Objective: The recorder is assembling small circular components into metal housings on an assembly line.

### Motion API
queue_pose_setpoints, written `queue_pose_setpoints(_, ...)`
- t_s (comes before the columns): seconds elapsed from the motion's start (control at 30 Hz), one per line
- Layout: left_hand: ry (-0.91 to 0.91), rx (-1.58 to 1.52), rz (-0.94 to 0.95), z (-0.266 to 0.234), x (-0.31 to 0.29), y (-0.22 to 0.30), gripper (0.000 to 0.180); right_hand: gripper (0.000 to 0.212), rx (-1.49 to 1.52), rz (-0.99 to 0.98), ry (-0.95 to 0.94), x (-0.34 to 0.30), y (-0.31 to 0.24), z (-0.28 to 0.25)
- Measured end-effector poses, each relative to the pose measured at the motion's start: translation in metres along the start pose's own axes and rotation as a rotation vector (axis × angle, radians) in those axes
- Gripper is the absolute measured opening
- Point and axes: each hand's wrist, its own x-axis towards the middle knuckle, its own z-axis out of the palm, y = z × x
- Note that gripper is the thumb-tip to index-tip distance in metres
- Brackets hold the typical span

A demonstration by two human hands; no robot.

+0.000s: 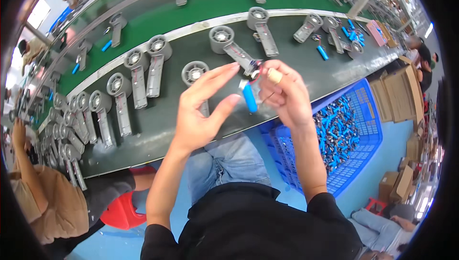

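Observation:
My left hand [201, 112] is open, thumb and fingers apart, with nothing in it. It reaches over a grey fan housing [195, 72], partly covering its handle. Thin red and dark wires [258, 72] run to the pinched fingers of my right hand [287, 92], which wears a pale yellow cot on one finger. A blue cylindrical battery [249, 98] with a white end hangs between my hands, beside the right fingertips. Just beyond lies another grey fan housing [221, 37], its open handle pointing at my right hand. Whether the wires join that handle is hard to tell.
Several fan housings [118, 85] line the dark bench [158, 116] on the left. Loose blue batteries [353, 34] lie at the far right. A blue crate [370, 112] full of battery assemblies stands right of my legs. A co-worker [52, 198] sits at the left.

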Motion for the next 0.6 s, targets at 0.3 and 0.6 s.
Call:
queue_pose_setpoints(0.3,0.290,-0.089,-0.020,-0.031,-0.023,0.010,0.026,0.023,-0.064,0.268,-0.182,0.016,0.048,0.034)
queue_pose_setpoints(0.6,0.170,0.095,-0.325,-0.065,-0.038,0.013,0.018,0.015,-0.802,-0.081,-0.045,0.024,0.065,0.018)
